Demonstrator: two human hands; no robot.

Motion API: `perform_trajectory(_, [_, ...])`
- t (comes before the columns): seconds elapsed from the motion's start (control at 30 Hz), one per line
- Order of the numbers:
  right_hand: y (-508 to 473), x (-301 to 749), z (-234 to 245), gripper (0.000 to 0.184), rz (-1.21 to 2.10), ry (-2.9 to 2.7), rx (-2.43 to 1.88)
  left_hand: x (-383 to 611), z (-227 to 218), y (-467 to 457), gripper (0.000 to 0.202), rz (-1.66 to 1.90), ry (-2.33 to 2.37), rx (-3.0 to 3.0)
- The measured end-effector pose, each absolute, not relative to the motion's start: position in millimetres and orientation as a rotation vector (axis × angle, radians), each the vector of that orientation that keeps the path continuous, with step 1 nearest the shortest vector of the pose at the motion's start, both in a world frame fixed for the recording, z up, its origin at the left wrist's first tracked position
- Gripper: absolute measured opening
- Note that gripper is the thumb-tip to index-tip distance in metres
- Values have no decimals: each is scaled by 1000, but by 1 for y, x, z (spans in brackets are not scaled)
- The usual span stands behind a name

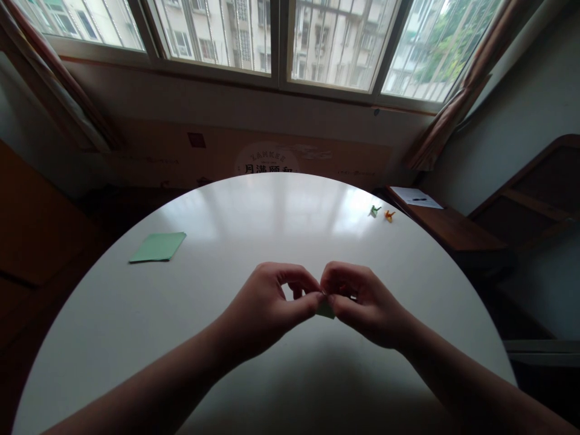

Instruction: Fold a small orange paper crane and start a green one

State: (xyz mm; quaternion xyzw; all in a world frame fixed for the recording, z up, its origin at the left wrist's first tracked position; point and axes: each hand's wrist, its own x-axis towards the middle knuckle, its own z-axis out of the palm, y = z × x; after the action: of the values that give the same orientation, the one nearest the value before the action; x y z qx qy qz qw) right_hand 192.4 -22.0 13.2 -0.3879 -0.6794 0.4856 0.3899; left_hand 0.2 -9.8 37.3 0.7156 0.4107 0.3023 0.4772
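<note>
Between my two hands is a small folded piece of green paper (325,310), mostly covered by the fingers. My left hand (276,299) pinches its left side between thumb and forefinger. From the other side, my right hand (356,299) pinches it too, and the fingertips of both hands almost meet at its upper edge. The paper is held above the white round table (203,326). How it is folded cannot be made out.
A stack of light green paper sheets (158,246) lies at the table's left. Toward the far right edge stand a green paper crane (374,211) and an orange paper crane (389,215). Beyond, a wooden side table (471,232) carries a white sheet (414,197) with a pen.
</note>
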Motion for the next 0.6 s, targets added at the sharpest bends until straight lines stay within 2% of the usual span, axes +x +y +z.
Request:
perform_trajectory(0.37, [-11,205,12,6,1213,-1728,-993,-4,36,-4,11,783,1031,1580])
perform_trajectory(0.47, [-5,211,9,8,1151,-1691,-978,-7,33,0,12,855,1027,1436])
perform_trajectory(0.6, [-3,210,4,5,1229,-1570,-895,-8,30,5,17,937,1018,1207])
